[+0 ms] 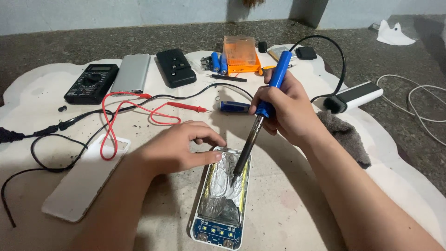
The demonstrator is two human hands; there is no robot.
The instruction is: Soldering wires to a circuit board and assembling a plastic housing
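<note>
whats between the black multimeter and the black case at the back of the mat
In the head view, a silver power bank lies between the multimeter and the black case, close beside the multimeter.

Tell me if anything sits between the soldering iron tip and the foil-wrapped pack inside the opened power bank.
Nothing visible does. The right hand holds the blue soldering iron with its tip down on the foil-wrapped pack of the opened power bank. The left hand rests on the case's upper left edge, beside the tip.
</note>
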